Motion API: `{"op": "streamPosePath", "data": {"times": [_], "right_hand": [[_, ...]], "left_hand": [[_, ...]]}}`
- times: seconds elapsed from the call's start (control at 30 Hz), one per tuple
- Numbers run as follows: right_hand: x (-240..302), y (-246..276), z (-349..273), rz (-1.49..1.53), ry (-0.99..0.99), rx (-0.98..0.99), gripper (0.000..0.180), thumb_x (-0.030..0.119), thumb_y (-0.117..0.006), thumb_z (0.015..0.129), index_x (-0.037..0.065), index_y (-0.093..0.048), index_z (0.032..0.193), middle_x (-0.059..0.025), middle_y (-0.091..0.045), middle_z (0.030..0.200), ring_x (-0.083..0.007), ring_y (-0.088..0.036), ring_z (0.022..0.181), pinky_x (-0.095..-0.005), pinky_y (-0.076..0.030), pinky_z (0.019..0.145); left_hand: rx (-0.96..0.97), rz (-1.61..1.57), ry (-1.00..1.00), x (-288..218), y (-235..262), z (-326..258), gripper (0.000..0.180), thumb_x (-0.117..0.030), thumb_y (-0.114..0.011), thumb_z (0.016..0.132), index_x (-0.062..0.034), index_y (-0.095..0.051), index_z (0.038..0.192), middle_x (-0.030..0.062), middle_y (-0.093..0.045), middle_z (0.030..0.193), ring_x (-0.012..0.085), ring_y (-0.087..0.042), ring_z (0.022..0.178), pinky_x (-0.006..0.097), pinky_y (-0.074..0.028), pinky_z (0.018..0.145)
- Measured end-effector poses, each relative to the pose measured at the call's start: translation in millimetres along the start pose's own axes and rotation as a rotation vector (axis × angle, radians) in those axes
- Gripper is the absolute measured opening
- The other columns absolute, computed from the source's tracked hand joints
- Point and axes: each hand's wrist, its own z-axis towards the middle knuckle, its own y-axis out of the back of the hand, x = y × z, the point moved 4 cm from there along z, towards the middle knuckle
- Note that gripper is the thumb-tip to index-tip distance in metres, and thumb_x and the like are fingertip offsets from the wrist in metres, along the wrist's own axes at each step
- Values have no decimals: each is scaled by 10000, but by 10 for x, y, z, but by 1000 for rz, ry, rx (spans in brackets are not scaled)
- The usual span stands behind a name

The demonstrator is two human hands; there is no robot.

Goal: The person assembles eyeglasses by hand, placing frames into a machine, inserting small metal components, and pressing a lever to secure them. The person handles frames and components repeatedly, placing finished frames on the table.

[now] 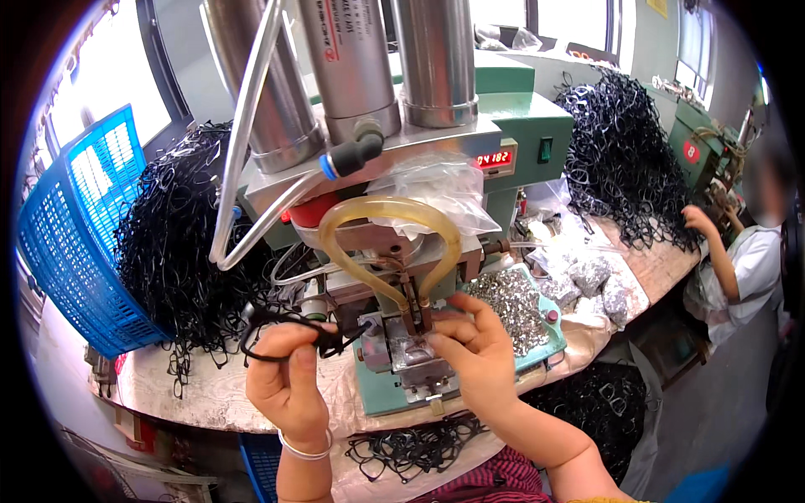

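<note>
My left hand (287, 379) pinches a black plastic spectacle frame (289, 327) just left of a small press machine. My right hand (474, 348) rests its fingertips on the metal fixture block (411, 352) at the front of the machine's green base (381, 392); whether it holds a small part is hidden. Above the fixture hang three steel cylinders (356, 59) and a looped yellowish hose (390, 218).
A big heap of black frames (180, 243) lies left beside a blue basket (80, 235). Small silver metal parts (511, 306) fill a tray at right. More frames (625, 155) pile up further right, where another person (746, 260) works. Frames (419, 444) also lie below the bench edge.
</note>
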Motion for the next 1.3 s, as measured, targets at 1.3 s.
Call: {"op": "streamPosePath", "data": {"times": [1.3], "right_hand": [[-286,1028,481,-575,325,-240,87,-2,-678,881,0,-688,967,-4,-661,895,-79,-576,807,-220,-459,754]], "left_hand": [[187,1447,474,2104,1291,-314,213,-253,-795,732,-62,-704,754,113,-687,876,321,-621,867,412,-501,773]]}}
